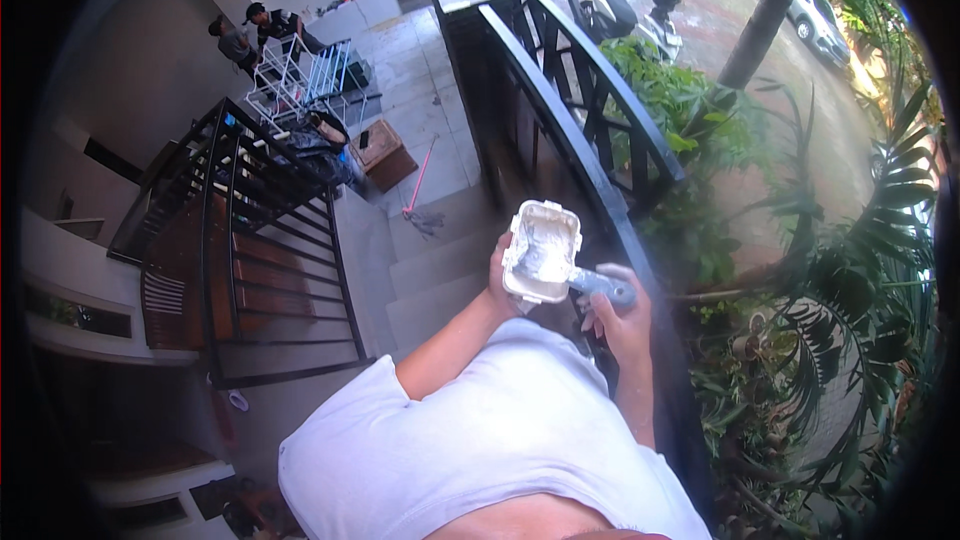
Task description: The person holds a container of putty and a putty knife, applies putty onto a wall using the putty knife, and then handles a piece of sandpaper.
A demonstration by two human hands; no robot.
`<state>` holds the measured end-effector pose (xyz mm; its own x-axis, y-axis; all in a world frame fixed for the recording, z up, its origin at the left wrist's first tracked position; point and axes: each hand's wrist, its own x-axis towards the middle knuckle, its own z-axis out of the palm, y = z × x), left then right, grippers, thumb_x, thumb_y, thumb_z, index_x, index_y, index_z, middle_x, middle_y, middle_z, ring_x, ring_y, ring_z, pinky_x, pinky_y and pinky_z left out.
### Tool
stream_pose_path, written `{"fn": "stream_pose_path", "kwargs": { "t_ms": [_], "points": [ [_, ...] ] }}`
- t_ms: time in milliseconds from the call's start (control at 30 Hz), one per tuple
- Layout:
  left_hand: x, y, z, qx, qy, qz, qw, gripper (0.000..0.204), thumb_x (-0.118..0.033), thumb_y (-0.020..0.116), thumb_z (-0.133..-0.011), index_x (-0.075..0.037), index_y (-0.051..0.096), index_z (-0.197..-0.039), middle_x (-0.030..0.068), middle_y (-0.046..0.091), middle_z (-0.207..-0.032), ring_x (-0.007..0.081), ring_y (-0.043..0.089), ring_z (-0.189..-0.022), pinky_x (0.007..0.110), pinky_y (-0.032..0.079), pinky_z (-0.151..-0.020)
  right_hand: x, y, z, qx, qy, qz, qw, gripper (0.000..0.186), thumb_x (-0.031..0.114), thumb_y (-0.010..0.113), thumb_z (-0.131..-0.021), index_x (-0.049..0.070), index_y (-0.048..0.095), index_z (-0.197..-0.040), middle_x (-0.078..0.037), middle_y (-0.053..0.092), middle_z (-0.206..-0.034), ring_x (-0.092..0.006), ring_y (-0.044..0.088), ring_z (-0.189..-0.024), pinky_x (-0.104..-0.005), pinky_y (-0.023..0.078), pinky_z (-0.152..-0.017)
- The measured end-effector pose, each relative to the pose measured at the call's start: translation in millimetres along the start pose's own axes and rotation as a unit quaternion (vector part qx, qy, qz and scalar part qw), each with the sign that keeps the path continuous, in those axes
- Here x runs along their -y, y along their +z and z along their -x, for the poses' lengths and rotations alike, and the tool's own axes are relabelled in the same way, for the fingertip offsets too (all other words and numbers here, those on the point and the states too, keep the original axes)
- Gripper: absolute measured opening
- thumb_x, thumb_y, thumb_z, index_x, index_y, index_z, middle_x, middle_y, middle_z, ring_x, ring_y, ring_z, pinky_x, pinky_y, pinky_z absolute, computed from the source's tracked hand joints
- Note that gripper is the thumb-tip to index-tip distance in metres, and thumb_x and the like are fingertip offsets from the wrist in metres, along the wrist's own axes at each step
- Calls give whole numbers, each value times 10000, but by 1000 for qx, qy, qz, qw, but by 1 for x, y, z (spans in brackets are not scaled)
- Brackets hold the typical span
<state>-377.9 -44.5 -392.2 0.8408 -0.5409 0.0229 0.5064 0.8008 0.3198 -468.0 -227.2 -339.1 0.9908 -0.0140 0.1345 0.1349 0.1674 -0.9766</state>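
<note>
My left hand point(499, 275) is closed around the side of a small white plastic tub point(538, 291). The tub is tilted so that its inside shows, smeared with white paste. In my right hand point(627, 325) is a putty knife point(598, 285), gripped by its grey handle. The knife's blade end reaches into the tub and is coated in paste, so its exact edge is hard to make out. Whitish smears show on the fingers of my right hand. Both hands are in front of my white shirt, beside the black railing.
A dark railing point(570, 155) runs along my right, with plants point(830, 310) beyond it. Pale steps point(435, 275) lie ahead, with a pink-handled mop point(420, 180) and a brown box point(383, 153) above. Two people point(285, 28) stand by a white rack point(300, 80). A black railing point(280, 270) stands left.
</note>
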Motion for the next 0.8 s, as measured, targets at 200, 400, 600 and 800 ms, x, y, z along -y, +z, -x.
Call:
{"fn": "stream_pose_path", "kwargs": {
  "t_ms": [200, 400, 600, 800],
  "points": [
    [-13, 8, 3, -19, 26, -26, 999, 647, -544, 470, -934, -71, 487, -1375, 176, 591, -1281, 332, 615, -1133, 487, 517, -957, 20, 7, -4, -75, -57, -7, 996, 218, 30, 661, -869, -21, 610, -1075, -88, 678, -771, -110, 634, -592, -226, 495, -529],
    [-3, 2, 4, -32, 53, -4, 998, 672, -579, 435, -926, -99, 468, -1394, 156, 567, -1316, 323, 604, -1152, 502, 517, -956, 6, -5, -16, -35, -61, 61, 996, 185, 39, 672, -844, -40, 605, -998, -110, 666, -727, -122, 642, -581, -240, 508, -539],
    [3, -11, 5, -27, 77, 10, 997, 669, -574, 428, -932, -99, 461, -1402, 162, 554, -1332, 329, 581, -1187, 501, 503, -976, 2, -4, -31, -41, -36, 102, 993, 190, 27, 693, -805, -25, 620, -972, -96, 672, -712, -116, 654, -578, -238, 517, -548],
    [-11, -25, 4, -41, 41, 26, 998, 629, -543, 468, -940, -97, 487, -1384, 155, 570, -1318, 328, 590, -1174, 501, 502, -979, 2, -4, -54, -31, -115, 179, 977, 208, 9, 702, -774, -7, 639, -972, -111, 685, -781, -162, 676, -647, -272, 525, -595]
  ]
}}
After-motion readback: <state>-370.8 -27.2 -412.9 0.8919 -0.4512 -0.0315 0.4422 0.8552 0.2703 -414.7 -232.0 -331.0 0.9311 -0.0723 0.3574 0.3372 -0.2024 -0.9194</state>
